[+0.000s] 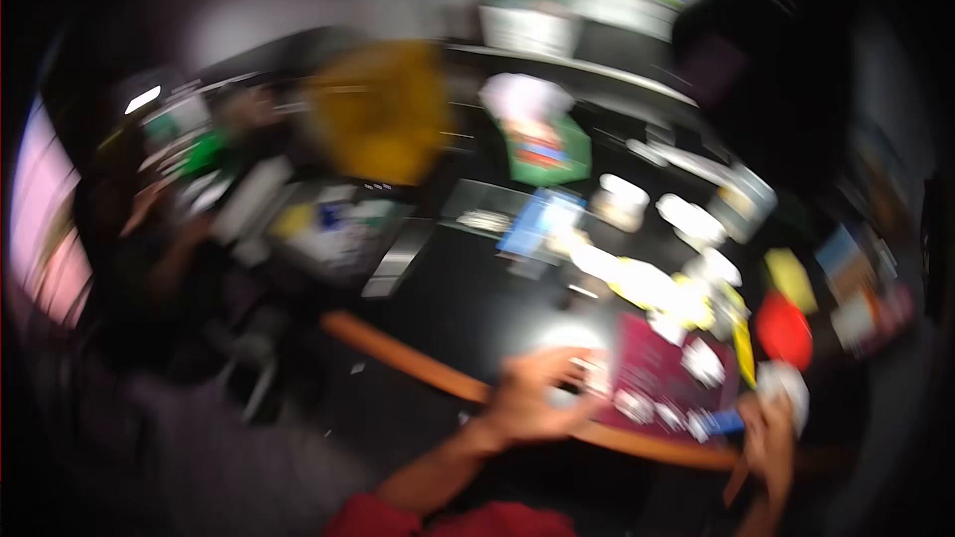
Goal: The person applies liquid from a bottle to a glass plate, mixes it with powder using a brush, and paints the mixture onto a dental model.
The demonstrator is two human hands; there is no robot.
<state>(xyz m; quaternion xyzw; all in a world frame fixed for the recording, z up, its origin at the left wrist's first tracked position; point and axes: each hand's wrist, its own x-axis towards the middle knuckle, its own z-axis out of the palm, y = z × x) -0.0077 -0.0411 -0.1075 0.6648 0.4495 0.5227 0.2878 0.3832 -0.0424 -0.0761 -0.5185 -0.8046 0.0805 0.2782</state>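
My left hand is above the table's front edge, its fingers curled in a pinch round something small and pale that blur hides. At the lower right, my right hand is closed, with a blue object at its left side and a whitish round object just behind it. Between my hands lies a maroon mat with several small white pieces near its front. A white crumpled item rests on the mat's right part.
White and yellow items lie behind the mat. A red round object stands at right. Farther back are a green and white bag, a white jar and a yellow object. Another person's hand shows at far left.
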